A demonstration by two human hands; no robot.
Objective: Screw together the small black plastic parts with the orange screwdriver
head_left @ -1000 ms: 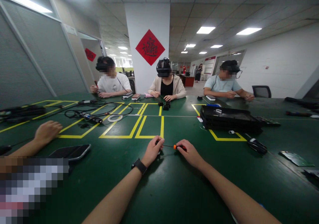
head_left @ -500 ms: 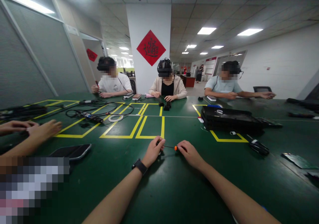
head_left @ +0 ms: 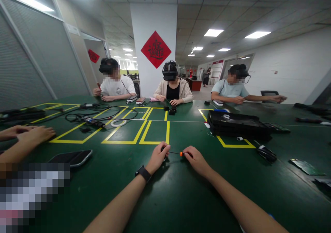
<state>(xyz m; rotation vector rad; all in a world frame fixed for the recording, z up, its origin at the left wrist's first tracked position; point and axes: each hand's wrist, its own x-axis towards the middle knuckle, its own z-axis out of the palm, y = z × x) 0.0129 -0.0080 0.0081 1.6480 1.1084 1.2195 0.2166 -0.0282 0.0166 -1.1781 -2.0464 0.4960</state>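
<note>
Right hand (head_left: pixel 198 161) grips screwdriver (head_left: pixel 181 153); green table (head_left: pixel 181 195), office.

Bare table (head_left: pixel 181 191) around both hands

A green felt-covered surface (head_left: pixel 181 198) marked with yellow tape rectangles (head_left: pixel 134 131) carries a flat black case (head_left: pixel 236 124), tangled black cables (head_left: pixel 103 114), a white ring (head_left: pixel 119 123) and a dark phone (head_left: pixel 72 157).

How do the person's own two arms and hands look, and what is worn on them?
Both forearms are bare, with no sleeves in view and no gloves. The left hand has a black band with a dark square face, a watch, on its wrist. The right hand has nothing on its wrist. No rings can be made out on either hand.
</note>
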